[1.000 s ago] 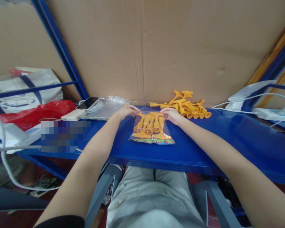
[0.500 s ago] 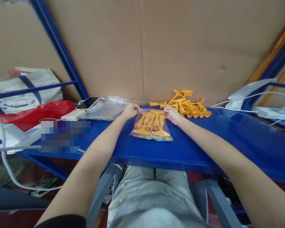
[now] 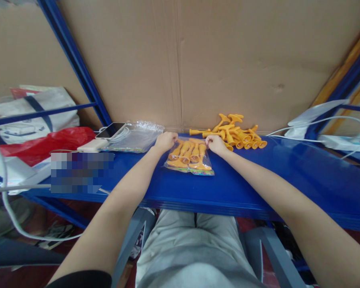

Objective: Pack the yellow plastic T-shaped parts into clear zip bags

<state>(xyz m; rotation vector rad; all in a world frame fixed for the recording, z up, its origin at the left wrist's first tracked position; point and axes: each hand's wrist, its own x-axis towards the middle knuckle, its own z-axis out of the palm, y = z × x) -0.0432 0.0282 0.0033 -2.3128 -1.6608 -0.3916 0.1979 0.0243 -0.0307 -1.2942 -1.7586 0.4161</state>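
Observation:
A clear plastic bag [image 3: 188, 171] with a colourful printed strip along its near edge lies on the blue table [image 3: 180, 192]. Inside it are several orange-yellow plastic pieces [image 3: 184, 154], each with a flared round end or a T-shaped top. My left hand [image 3: 167, 141] pinches the bag's far left corner, fingers closed. At the far right corner, my right hand [image 3: 215, 143] is closed on the bag too. Just beyond my right hand lies a loose pile of the same orange-yellow pieces [image 3: 240, 134].
Flat empty clear bags [image 3: 135, 138] lie left of my left hand, with a phone [image 3: 111, 130] and a white power bank [image 3: 93, 145] beside them. Further left is a red plastic bag [image 3: 54, 144]. Cardboard [image 3: 198, 60] stands behind; white cables [image 3: 318, 140] run at right.
The filled bag has shifted slightly left and away from me. My right hand's fingers have curled in more tightly at its corner, and my left hand has closed more.

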